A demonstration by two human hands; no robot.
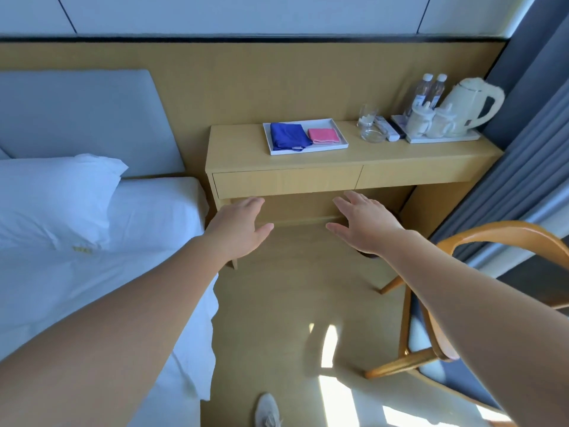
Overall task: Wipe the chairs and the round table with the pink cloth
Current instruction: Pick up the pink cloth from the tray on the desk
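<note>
Two bare arms are reaching forward from the bottom corners of the view, over a pale wooden floor (286,303) where patches of sunlight are falling. One light-coloured shoe (267,409) is showing at the bottom edge. To the right, a wooden chair (498,234) with a curved backrest and a dark blue seat is standing beneath the right forearm. On the left, a bed (77,288) with white sheets and a white pillow (52,198) is lying alongside the left arm.

Further out, the left hand (238,228) and the right hand (365,224) are hovering in the air side by side, palms down, fingers spread and relaxed, holding nothing. Both are hanging in front of the open space under a light wooden desk (431,152), below its drawer fronts, touching neither.

On the desk top, a white tray (277,151) is sitting left of centre, holding a folded blue cloth (289,136) and, just beside it on the right, the folded pink cloth (324,135). Well to the right, a glass (367,114) and a clear ashtray (373,134) are standing near a second tray with two white cups (431,121), a cream kettle (472,101) and two water bottles (429,87) behind them. Grey curtains (529,149) are hanging at the far right.
</note>
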